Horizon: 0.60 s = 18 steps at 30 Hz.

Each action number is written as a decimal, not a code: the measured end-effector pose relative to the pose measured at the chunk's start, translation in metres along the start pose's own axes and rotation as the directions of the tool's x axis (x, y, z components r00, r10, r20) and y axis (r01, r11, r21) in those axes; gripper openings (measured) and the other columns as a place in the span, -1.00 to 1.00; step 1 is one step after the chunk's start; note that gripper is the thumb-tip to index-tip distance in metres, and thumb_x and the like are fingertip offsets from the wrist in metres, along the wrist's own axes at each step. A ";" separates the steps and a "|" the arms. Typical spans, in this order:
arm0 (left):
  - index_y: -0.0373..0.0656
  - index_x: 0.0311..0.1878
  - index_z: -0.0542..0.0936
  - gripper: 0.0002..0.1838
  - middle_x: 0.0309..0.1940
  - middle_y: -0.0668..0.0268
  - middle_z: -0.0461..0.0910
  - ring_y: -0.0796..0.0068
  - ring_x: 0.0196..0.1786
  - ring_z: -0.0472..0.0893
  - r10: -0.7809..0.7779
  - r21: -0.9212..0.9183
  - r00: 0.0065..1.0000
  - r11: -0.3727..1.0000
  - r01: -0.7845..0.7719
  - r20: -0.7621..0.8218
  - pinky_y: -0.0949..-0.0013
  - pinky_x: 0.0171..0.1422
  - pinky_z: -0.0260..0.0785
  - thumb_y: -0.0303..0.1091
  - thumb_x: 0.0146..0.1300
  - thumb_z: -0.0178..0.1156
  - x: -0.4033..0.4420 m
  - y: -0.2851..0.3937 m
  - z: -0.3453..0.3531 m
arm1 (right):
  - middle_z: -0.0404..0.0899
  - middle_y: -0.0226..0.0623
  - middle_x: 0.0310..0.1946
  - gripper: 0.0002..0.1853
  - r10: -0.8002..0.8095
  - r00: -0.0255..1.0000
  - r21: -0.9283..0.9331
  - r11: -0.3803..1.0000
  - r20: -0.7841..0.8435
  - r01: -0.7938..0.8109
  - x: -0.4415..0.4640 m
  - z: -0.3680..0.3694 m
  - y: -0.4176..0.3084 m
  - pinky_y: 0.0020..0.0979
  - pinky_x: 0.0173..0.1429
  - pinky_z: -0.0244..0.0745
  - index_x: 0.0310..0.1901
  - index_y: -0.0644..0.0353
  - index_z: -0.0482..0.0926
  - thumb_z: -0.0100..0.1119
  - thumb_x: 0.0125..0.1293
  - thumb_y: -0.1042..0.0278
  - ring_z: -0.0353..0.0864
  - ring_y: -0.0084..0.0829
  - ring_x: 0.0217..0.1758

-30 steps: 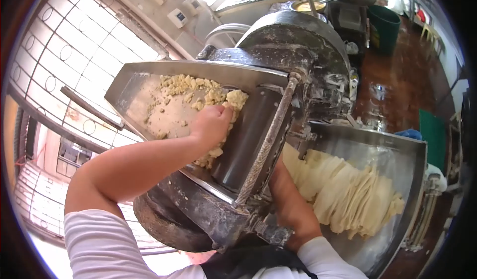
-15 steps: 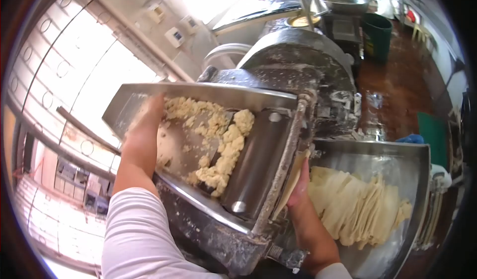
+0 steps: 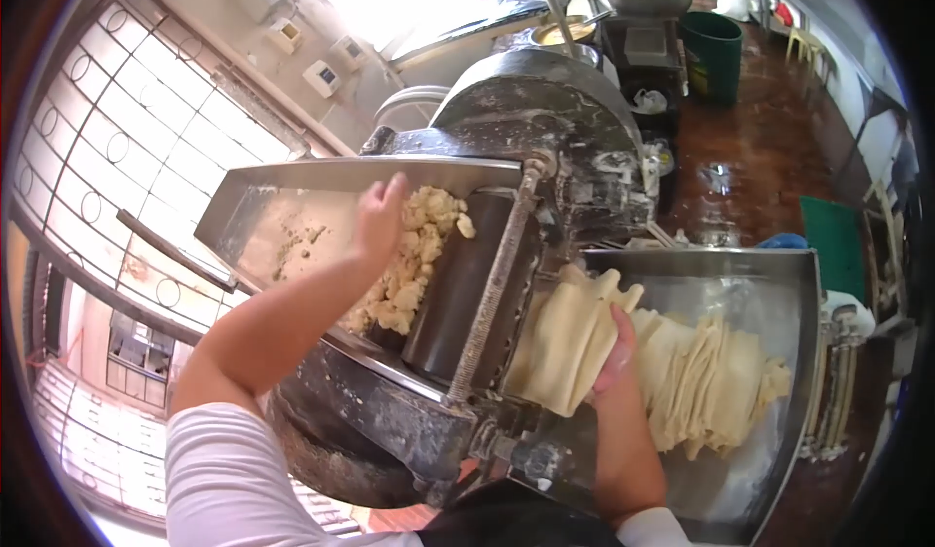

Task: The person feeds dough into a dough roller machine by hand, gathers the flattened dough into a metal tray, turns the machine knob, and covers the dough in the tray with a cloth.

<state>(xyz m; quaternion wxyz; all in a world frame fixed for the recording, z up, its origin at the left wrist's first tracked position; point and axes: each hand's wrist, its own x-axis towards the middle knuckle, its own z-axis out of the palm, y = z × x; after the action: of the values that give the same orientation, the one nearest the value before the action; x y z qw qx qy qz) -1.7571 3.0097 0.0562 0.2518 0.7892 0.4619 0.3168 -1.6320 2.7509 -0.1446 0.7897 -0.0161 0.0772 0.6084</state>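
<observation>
My left hand is inside the metal hopper of a roller machine, against the lumpy, crumbly dough. Its fingers are partly turned away, but they look extended rather than wrapped round anything. The dough lies along the dark steel roller. On the outlet side, my right hand grips a pale dough sheet hanging in loose folds below the roller bar; some of its fingers are hidden by the sheet. More folded dough sheet lies beside it in a metal tray.
The machine's dark, flour-dusted housing rises behind the hopper. A barred window is at the left. Farther back are a green bin, a metal bowl and a wet-looking red floor.
My left hand has swept from the hopper's far left toward the roller, pushing the crumbly dough together. At the outlet, the dough sheet has come out farther and folded over by my right hand.
</observation>
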 end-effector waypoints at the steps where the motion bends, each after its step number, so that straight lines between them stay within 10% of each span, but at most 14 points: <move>1: -0.31 -0.25 0.58 -0.63 -0.46 0.16 0.61 0.28 -0.39 0.57 0.077 0.005 0.996 0.997 -0.077 -0.052 0.17 -0.24 0.33 -0.13 0.24 0.04 0.014 -0.004 0.009 | 0.54 -0.15 0.03 -0.44 0.001 1.000 -0.024 1.000 -0.027 -0.002 -0.009 0.002 -0.008 -0.14 0.20 0.42 0.16 0.20 0.40 0.05 0.24 0.00 0.53 -0.17 0.08; 4: -0.32 -0.38 0.57 -0.65 -0.55 0.12 0.57 0.24 -0.45 0.55 0.090 0.268 0.989 0.956 -0.119 0.120 0.19 -0.28 0.33 -0.16 0.18 0.04 0.013 -0.014 0.032 | 0.56 -0.14 -0.01 -0.47 -0.032 0.991 -0.139 0.990 -0.127 0.015 -0.027 -0.010 -0.038 -0.17 0.17 0.46 0.13 0.26 0.43 0.12 0.21 0.07 0.56 -0.18 0.03; 10: -0.33 -0.50 0.54 -0.65 -0.60 0.11 0.51 0.23 -0.48 0.52 -0.064 0.104 0.981 0.994 0.045 0.186 0.21 -0.30 0.32 -0.18 0.12 0.00 -0.020 -0.004 0.037 | 0.60 -0.17 -0.09 -0.53 -0.078 0.916 -0.357 0.931 -0.393 -0.075 -0.092 -0.049 -0.099 -0.26 0.08 0.50 0.11 0.27 0.44 0.18 0.23 0.20 0.60 -0.29 -0.04; 13: -0.29 -0.50 0.50 -0.66 -0.63 0.18 0.44 0.29 -0.52 0.48 -0.217 -0.025 0.930 0.972 0.235 0.297 0.21 -0.33 0.31 -0.17 0.18 0.00 -0.039 0.006 0.013 | 0.60 -0.23 -0.16 -0.60 -0.657 0.739 -0.987 0.137 -0.150 -0.078 -0.120 -0.038 -0.109 -0.28 0.06 0.48 0.07 0.23 0.47 0.16 0.27 0.20 0.59 -0.36 -0.07; 16: -0.16 -0.55 0.45 -0.54 -0.70 0.38 0.32 0.51 -0.62 0.28 0.050 0.216 0.966 0.971 -0.107 0.255 0.41 -0.40 0.20 -0.03 0.35 -0.13 -0.036 0.008 -0.045 | 0.58 -0.29 -0.20 -0.65 -0.767 0.635 -0.987 0.011 0.095 0.160 -0.076 -0.045 -0.032 -0.29 0.05 0.46 0.03 0.22 0.48 0.15 0.30 0.20 0.57 -0.41 -0.10; 18: -0.16 -0.58 0.41 -0.44 -0.73 0.35 0.31 0.49 -0.60 0.30 -0.371 0.603 0.826 0.796 0.048 0.424 0.40 -0.32 0.23 0.06 0.40 -0.23 -0.025 0.001 -0.099 | 0.54 -0.23 -0.07 -0.49 -0.081 0.957 -0.769 0.616 -0.278 -0.171 -0.023 -0.023 0.008 -0.32 0.00 0.47 0.07 0.19 0.46 -0.03 0.35 -0.10 0.55 -0.33 -0.06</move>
<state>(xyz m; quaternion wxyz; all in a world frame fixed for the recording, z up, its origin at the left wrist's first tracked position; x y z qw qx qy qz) -1.8387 2.9972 0.1166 0.1557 0.8242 0.5365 -0.0928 -1.6478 2.7286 -0.1639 0.6670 -0.4453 -0.0837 0.5914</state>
